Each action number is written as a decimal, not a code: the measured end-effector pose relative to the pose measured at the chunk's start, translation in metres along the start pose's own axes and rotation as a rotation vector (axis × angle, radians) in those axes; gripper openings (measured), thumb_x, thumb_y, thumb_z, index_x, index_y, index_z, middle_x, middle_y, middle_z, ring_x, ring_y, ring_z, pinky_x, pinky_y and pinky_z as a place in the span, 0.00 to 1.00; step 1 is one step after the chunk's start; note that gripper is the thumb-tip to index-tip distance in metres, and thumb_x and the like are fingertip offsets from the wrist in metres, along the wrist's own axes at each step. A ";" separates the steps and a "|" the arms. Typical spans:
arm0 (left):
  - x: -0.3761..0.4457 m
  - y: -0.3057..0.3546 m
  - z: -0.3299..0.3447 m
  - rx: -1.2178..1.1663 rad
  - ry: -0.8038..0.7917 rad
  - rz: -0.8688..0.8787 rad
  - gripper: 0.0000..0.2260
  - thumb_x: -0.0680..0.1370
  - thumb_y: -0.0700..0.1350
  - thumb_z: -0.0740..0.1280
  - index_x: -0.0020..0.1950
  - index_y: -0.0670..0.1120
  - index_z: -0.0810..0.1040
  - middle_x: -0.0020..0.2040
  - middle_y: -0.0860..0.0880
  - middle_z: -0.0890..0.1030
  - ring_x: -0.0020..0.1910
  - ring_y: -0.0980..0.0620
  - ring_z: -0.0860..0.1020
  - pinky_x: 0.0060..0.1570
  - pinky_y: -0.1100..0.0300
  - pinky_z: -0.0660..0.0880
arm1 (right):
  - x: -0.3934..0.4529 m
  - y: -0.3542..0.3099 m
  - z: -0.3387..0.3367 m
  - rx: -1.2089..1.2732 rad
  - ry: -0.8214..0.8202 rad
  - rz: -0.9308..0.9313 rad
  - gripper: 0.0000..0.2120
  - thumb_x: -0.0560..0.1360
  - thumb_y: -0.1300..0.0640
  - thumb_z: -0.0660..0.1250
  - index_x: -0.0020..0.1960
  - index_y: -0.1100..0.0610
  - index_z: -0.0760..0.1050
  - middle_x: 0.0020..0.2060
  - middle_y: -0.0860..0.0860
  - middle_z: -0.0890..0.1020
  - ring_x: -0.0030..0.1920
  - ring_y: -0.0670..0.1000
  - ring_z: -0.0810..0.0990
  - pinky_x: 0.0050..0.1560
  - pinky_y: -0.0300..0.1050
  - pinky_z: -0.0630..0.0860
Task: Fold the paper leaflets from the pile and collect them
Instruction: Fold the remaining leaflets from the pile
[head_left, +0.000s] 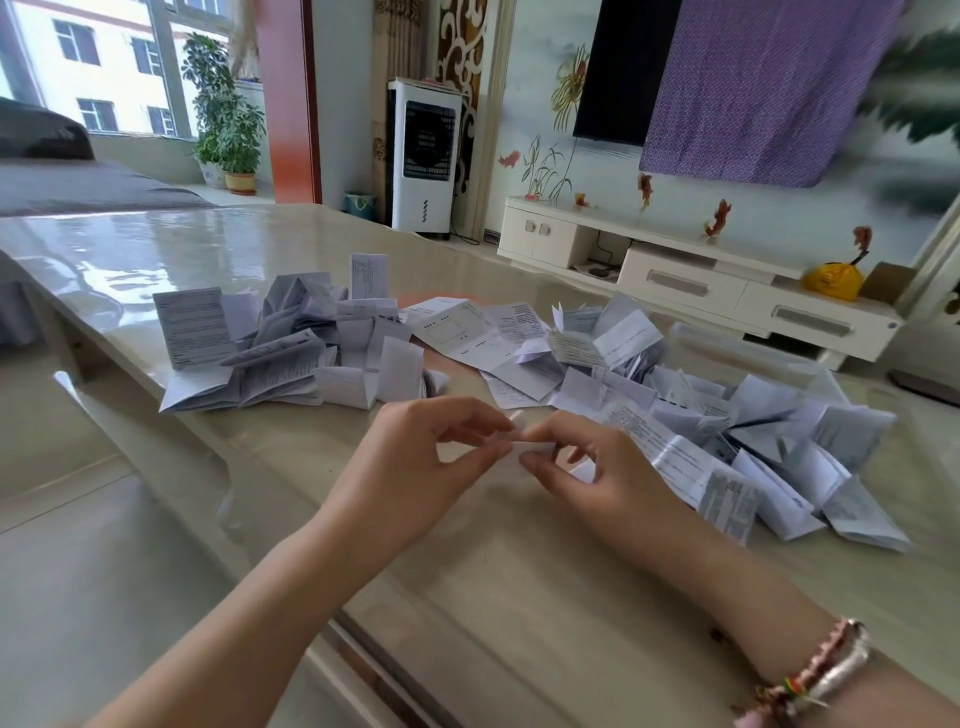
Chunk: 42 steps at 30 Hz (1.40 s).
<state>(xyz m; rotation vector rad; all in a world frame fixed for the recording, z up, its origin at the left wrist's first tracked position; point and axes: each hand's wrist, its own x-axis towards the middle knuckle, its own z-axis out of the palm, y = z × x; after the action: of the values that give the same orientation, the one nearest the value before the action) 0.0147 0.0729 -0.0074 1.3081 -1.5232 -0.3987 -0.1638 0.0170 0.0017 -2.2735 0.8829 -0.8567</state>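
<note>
Both hands pinching one small leaflet above the table.

Left hand (415, 457) and right hand (597, 467) meet fingertip to fingertip, each clamped on the folded leaflet (511, 441) held just over the glossy table (467, 597). One leaflet heap (291, 348) lies on the table beyond the left hand; a larger heap (727, 431) lies beyond and beside the right hand. Beaded bracelets (815, 675) sit on the right wrist. Leaflet largely hidden by fingers; fold state unclear.
</note>
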 end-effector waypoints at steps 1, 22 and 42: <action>0.001 0.001 0.000 -0.010 0.005 -0.013 0.08 0.72 0.41 0.74 0.44 0.54 0.84 0.40 0.59 0.84 0.40 0.61 0.82 0.48 0.58 0.79 | 0.001 -0.001 0.000 0.004 0.011 0.007 0.05 0.76 0.58 0.69 0.48 0.49 0.79 0.43 0.43 0.81 0.45 0.44 0.78 0.46 0.44 0.71; 0.014 -0.012 -0.015 0.244 0.003 -0.189 0.04 0.74 0.50 0.71 0.42 0.52 0.80 0.38 0.57 0.81 0.38 0.57 0.79 0.45 0.55 0.78 | 0.030 0.014 -0.016 0.061 0.174 0.397 0.05 0.75 0.63 0.68 0.41 0.56 0.78 0.31 0.48 0.83 0.35 0.41 0.81 0.43 0.36 0.74; 0.025 -0.031 -0.033 0.308 -0.007 -0.270 0.08 0.75 0.52 0.67 0.38 0.52 0.79 0.37 0.56 0.81 0.38 0.55 0.79 0.43 0.57 0.78 | 0.161 0.031 0.034 -1.060 -0.249 0.299 0.30 0.79 0.39 0.53 0.73 0.57 0.59 0.68 0.60 0.70 0.70 0.60 0.64 0.71 0.56 0.57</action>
<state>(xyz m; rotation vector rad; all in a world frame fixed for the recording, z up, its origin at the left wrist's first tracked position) 0.0625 0.0524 -0.0066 1.7656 -1.4571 -0.3472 -0.0577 -0.1113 0.0162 -2.8506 1.7738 0.1158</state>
